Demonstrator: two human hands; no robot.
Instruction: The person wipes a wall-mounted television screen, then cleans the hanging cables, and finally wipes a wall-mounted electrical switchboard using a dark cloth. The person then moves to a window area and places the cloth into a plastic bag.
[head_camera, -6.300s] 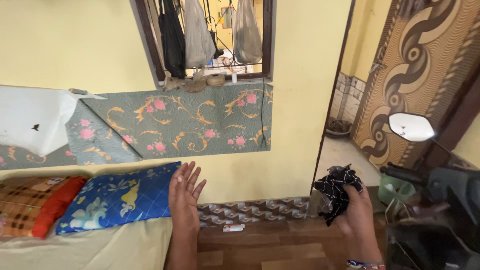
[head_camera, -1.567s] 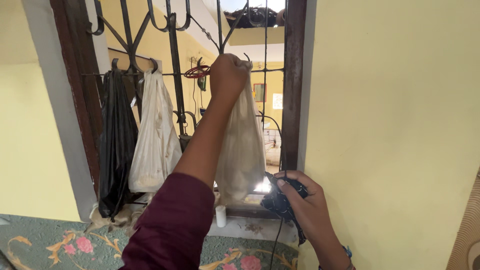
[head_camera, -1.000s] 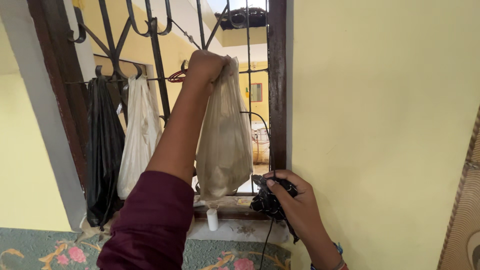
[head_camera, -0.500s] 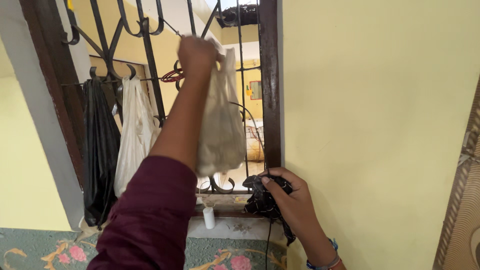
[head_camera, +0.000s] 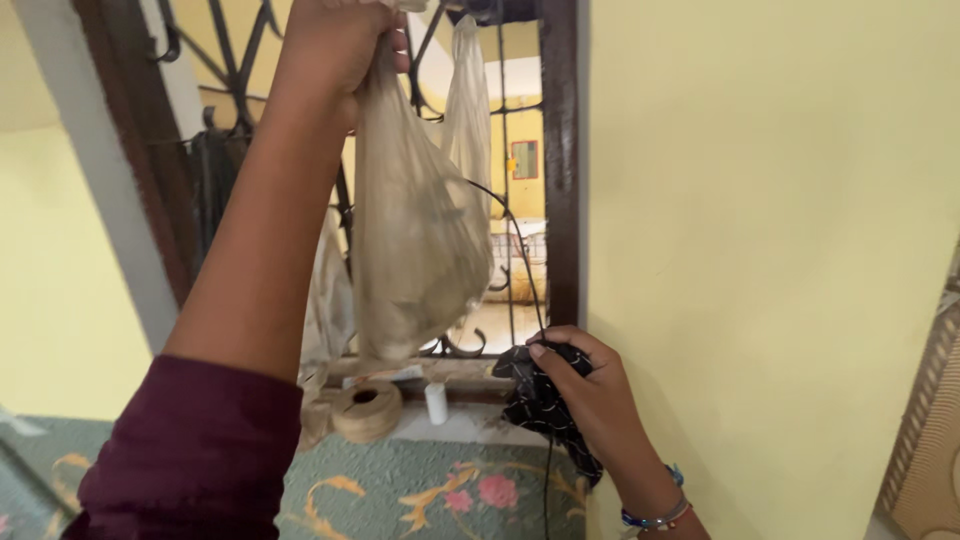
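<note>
My left hand (head_camera: 335, 45) is raised high at the top of the view, closed on the neck of a cloudy beige plastic bag (head_camera: 415, 230). The bag hangs free in front of the iron window grille (head_camera: 505, 200), with dark contents sagging at its bottom. Lower right, my right hand (head_camera: 590, 395) is closed on a bunched black cloth with a thin white pattern (head_camera: 535, 400), held beside the brown window frame (head_camera: 560, 170) just above the sill. A maroon sleeve covers my left upper arm.
On the window sill (head_camera: 450, 425) lie a roll of tan twine (head_camera: 365, 408) and a small white bottle (head_camera: 436, 403). A black bag (head_camera: 212, 170) and a pale bag (head_camera: 325, 300) hang behind my arm. Yellow wall fills the right; floral green wallpaper (head_camera: 430, 495) runs below.
My left hand has lifted the beige bag up and off the grille, nearer the camera. The right hand keeps the black cloth by the sill. Earlier still I stood farther back, left hand open.
</note>
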